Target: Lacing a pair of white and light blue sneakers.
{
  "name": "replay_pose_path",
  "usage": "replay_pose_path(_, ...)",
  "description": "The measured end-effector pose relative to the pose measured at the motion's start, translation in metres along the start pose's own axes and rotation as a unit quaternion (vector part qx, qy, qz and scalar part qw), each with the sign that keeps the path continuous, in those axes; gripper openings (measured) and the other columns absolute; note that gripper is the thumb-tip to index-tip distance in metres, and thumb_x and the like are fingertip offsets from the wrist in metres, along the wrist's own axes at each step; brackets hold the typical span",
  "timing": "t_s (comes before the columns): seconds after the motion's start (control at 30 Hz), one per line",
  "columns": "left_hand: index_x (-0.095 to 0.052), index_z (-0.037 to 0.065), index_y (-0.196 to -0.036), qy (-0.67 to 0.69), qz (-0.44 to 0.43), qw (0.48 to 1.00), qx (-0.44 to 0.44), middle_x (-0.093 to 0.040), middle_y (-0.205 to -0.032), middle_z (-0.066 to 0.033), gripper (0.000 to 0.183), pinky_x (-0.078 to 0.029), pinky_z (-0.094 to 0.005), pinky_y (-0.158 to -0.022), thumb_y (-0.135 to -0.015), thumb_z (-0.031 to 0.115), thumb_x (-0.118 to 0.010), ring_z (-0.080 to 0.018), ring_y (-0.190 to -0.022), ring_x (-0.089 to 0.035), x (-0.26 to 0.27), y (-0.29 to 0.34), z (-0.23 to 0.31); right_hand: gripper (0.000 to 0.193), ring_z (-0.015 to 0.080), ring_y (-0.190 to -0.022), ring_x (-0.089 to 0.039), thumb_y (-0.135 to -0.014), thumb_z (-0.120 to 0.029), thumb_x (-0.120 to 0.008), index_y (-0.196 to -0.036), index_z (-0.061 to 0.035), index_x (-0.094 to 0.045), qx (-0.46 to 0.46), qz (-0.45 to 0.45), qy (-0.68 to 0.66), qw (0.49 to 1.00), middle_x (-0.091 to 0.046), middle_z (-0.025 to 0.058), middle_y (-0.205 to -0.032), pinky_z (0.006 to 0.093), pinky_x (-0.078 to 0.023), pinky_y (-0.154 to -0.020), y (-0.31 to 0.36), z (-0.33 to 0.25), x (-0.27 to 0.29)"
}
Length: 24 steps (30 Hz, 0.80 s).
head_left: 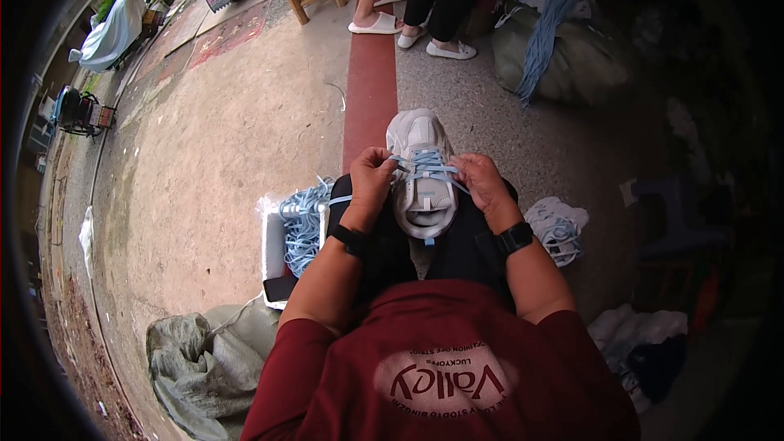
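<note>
While the white sneaker (422, 170) rests on the person's lap with its toe pointing toward 12 o'clock, both hands work at its light-blue lace (428, 165). At the shoe's 9 o'clock side, the left hand (371, 175) is closed, pinching a lace strand that runs across the tongue. At its 3 o'clock side, the right hand (482, 182) is likewise clenched on the opposite strand. Several crossings already span the eyelets, and a short blue end hangs below the shoe's opening at 6 o'clock. Each wrist carries a dark wristband (514, 237).

At 9 o'clock from the shoe, a white box (273, 253) holds a bundle of spare blue laces (304, 224), with a dark phone (280, 287) lying at its near edge. At 3 o'clock sits a small white bag (557, 227) of similar laces; at 7 o'clock lies a crumpled grey sack (192, 359). Two bystanders' slippered feet (408, 33) stand at 12 o'clock, well apart.

Judged risks: uneven pull from the two hands could leave one lace end longer than the other; a strand slipping from either pinch could loosen the crossings already made; and the shoe, merely balanced on the lap, could tip sideways under a hard tug.
</note>
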<state>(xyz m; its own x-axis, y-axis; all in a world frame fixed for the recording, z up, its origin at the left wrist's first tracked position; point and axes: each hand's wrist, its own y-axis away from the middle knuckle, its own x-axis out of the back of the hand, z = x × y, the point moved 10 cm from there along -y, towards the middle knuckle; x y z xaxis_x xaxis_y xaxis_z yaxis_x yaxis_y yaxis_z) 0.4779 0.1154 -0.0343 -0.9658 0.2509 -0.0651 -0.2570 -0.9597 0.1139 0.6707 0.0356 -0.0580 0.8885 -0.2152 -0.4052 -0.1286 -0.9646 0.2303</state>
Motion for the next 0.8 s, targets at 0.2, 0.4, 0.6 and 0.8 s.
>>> replay_pose_path(0.2,-0.059,0.002,-0.069,0.127,-0.143,0.977,0.093,-0.057,-0.067,-0.0004,0.012,-0.038,-0.0216,-0.050,-0.079,0.008,-0.060,-0.0081,-0.056,-0.049,-0.029,0.015,0.012,0.015,0.0073,-0.060,-0.050,-0.085,-0.013,-0.059,-0.081,0.0006,-0.062,-0.006,0.014,0.060,0.998,-0.059,0.0015,-0.071,0.0213,-0.043,-0.059,0.002,-0.003,0.004)
replay_pose_path(0.4,-0.059,0.001,-0.066,-0.069,-0.028,0.995,0.073,-0.055,-0.058,-0.0035,0.016,-0.041,-0.0282,-0.051,-0.076,0.014,-0.057,-0.0108,-0.055,-0.050,-0.003,-0.003,-0.022,0.018,0.0068,-0.053,-0.049,-0.085,-0.014,-0.059,-0.070,-0.0041,-0.059,0.101,0.003,0.376,0.921,-0.054,0.0002,-0.060,0.0211,-0.039,-0.049,0.003,-0.032,-0.012)
replay_pose_path(0.6,-0.056,-0.003,-0.076,-0.259,-0.020,0.962,-0.087,-0.055,-0.060,-0.0122,0.025,-0.045,-0.0305,-0.057,-0.079,0.022,-0.060,-0.0142,-0.061,-0.055,-0.005,0.005,0.010,0.019,0.0049,-0.043,-0.040,-0.083,-0.011,-0.059,-0.066,-0.0056,-0.055,0.043,0.021,0.249,0.967,-0.050,-0.0024,-0.058,0.0194,-0.031,-0.040,0.016,-0.037,-0.020)
replay_pose_path(0.8,-0.050,-0.001,-0.102,-0.065,-0.049,0.996,-0.032,-0.057,-0.073,-0.0036,0.032,-0.043,-0.0221,-0.058,-0.078,0.010,-0.068,-0.0086,-0.063,-0.052,0.007,0.014,0.001,0.008,0.0045,-0.046,-0.042,-0.073,0.002,-0.061,-0.076,-0.0039,-0.057,0.022,0.118,0.057,0.991,-0.048,-0.0035,-0.059,0.0178,-0.029,-0.040,0.022,-0.034,-0.003)
